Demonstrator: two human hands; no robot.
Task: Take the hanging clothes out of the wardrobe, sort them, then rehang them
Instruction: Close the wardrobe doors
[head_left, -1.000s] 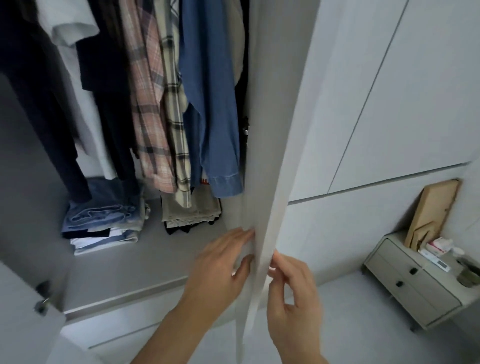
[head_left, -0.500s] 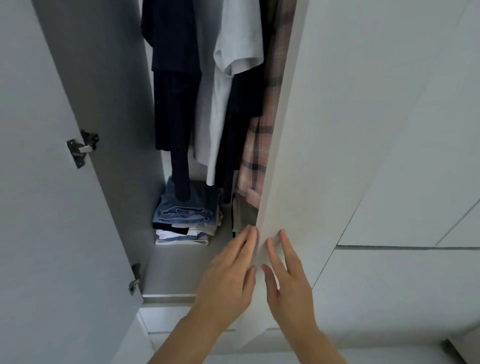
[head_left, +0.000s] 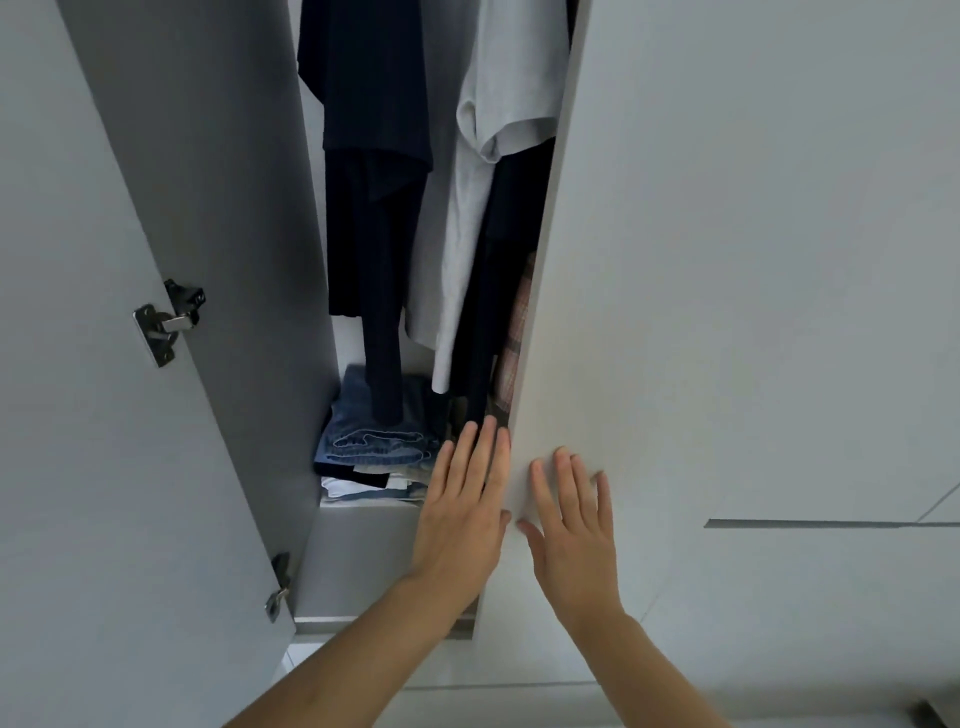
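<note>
White matte wardrobe door (head_left: 727, 312) fills the right of the frame, its edge running down the centre; the grey left door (head_left: 104, 467) stands open with its metal hinge (head_left: 166, 327). Between them hang the dark navy garments (head_left: 374, 208) and a pale grey T-shirt (head_left: 498, 104), above folded blue jeans (head_left: 374, 441) on the shelf. Left hand (head_left: 462, 525) flat at the door edge, right hand (head_left: 571, 530) spread flat on the face, neither holding anything. Best bet: hook the edge, swing it wide, then reach the hangers.
</note>
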